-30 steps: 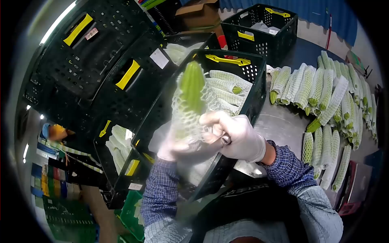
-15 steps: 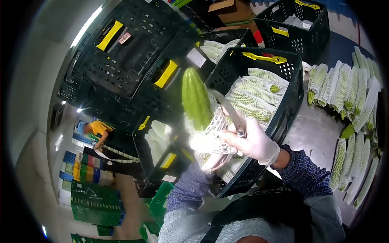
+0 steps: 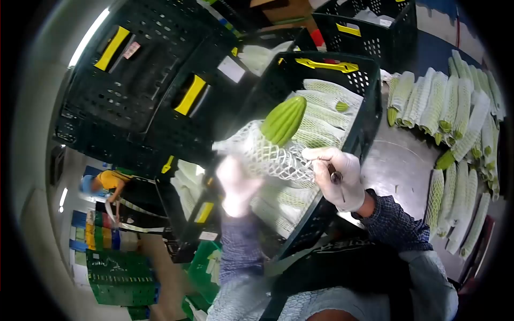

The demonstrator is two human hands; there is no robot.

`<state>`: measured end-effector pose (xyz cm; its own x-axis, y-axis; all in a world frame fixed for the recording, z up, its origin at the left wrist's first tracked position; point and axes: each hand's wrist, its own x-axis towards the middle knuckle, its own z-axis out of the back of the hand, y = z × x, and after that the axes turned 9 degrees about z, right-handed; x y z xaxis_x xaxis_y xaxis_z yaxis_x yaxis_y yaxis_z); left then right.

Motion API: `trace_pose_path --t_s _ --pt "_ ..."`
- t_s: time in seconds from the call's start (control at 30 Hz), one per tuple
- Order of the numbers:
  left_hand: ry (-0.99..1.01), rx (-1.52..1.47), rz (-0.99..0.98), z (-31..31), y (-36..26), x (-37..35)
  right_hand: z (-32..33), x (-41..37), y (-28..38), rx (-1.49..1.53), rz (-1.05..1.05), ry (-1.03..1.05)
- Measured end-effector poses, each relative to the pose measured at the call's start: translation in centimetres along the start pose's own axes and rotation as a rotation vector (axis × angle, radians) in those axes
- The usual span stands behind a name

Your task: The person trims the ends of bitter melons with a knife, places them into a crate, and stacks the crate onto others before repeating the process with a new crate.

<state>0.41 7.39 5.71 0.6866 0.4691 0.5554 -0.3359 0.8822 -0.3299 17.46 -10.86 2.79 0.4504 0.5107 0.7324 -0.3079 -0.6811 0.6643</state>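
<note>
left hand (image 3: pixel 235 184): blurring near bitter melon (image 3: pixel 284 120), can't tell grip tbh
right hand (image 3: pixel 342 179): curling around metal handle (image 3: pixel 335 177) over crate's (image 3: pixel 370 115) right edge

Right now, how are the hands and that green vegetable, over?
Right hand grips metal tool at white net. Left hand blurred, grip unclear. Green vegetable: tip bare, net around lower part. Nothing clearly blocking.

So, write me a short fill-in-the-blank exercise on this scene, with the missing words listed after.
1. Of the left hand and the right hand, the one holding the shiny tool is the ____ one.
2. The bare end of the ridged gourd lies ____ the foam net, not within it.
3. The handle on the far side of the crate is coloured ____.

Missing words: right; outside; yellow.
</note>
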Motion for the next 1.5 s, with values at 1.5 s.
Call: trace_pose_path --t_s 1.5 --pt "1.154 -1.092 -0.079 -16.7 -29.9 -1.5 19.0 -11.3 12.7 -0.497 -0.396 -0.642"
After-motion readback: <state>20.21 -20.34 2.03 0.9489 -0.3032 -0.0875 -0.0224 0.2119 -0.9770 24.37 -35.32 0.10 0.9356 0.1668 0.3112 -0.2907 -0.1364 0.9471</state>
